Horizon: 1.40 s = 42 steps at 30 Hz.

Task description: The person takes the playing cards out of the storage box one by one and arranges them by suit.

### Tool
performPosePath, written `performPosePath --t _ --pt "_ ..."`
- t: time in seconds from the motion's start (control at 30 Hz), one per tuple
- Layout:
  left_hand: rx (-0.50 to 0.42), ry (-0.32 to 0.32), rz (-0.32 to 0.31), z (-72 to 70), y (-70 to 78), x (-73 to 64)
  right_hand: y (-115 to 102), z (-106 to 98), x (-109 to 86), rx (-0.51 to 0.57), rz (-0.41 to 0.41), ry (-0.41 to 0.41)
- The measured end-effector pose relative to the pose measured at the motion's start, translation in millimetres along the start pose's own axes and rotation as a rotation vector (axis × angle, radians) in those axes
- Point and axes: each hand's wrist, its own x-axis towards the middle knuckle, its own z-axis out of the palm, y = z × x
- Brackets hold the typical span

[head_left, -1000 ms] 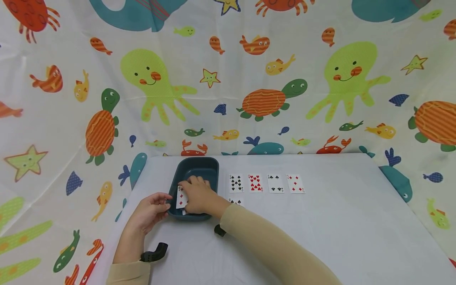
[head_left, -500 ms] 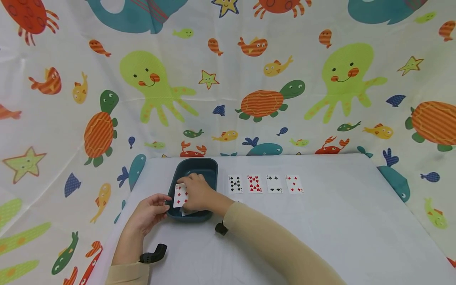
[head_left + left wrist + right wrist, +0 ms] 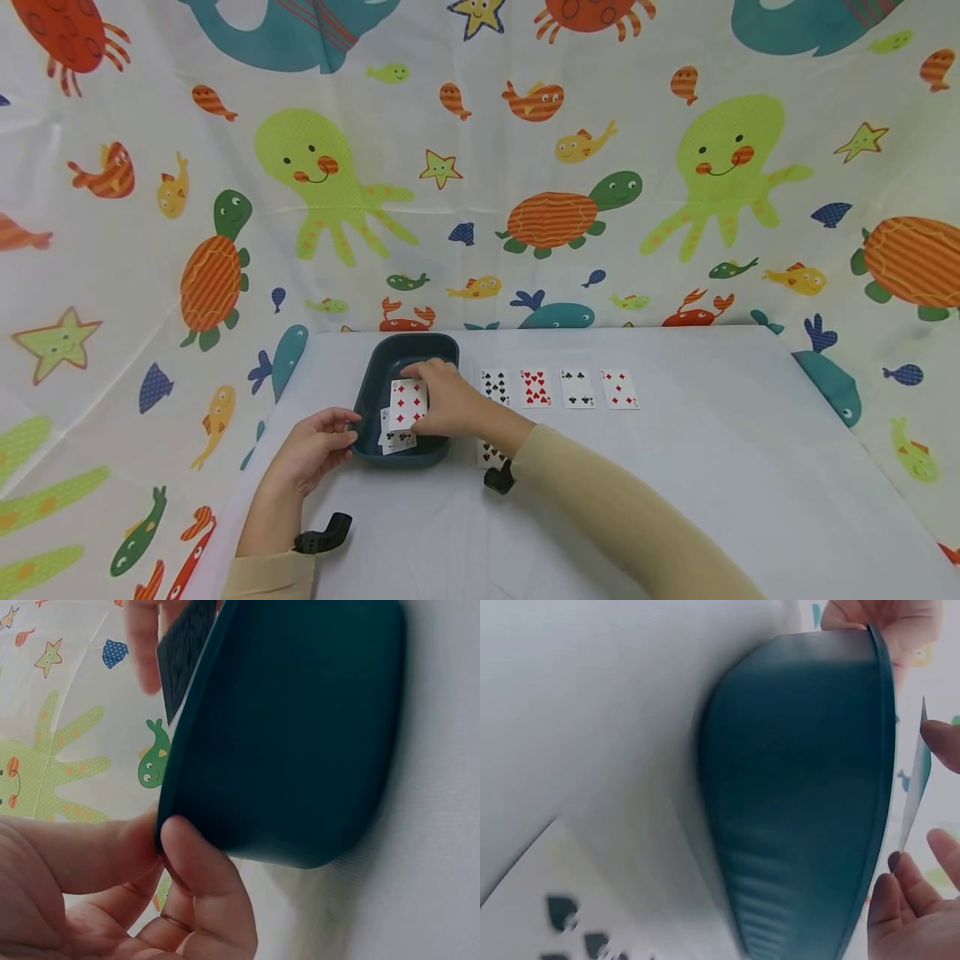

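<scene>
A dark teal tray (image 3: 375,379) sits on the white table, with more playing cards (image 3: 395,442) lying in its near end. My right hand (image 3: 448,403) pinches a red diamonds card (image 3: 408,403) and holds it face up just above the tray. My left hand (image 3: 318,446) grips the tray's near left rim (image 3: 166,825), thumb and fingers curled on it. In the left wrist view the card's dark back (image 3: 185,651) shows over the tray's edge. In the right wrist view the card (image 3: 915,780) is seen edge-on beside the tray's outer wall (image 3: 795,795).
A row of face-up cards lies right of the tray: spades (image 3: 496,387), hearts (image 3: 536,387), clubs (image 3: 577,388), diamonds (image 3: 619,388). One more spades card (image 3: 491,454) lies nearer, partly under my right wrist. A sea-animal curtain surrounds the table.
My right hand has lifted the diamonds card out of the tray and moved it rightward, turning its face up. The left hand stays on the tray's rim.
</scene>
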Motion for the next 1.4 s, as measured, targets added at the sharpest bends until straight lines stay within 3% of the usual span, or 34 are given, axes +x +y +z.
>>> performPosePath --t 0.4,0.8,1.4 --pt "0.006 0.0 -0.001 1.0 -2.2 -0.1 28.2 -29.0 -47.6 0.135 0.051 0.024" --pt "0.001 0.0 -0.004 -0.7 -3.1 0.6 69.1 -50.3 -101.0 0.162 0.115 0.061" --pt "-0.007 0.004 -0.002 1.0 -1.7 -2.0 126.9 -84.0 -169.7 0.116 0.242 0.122"
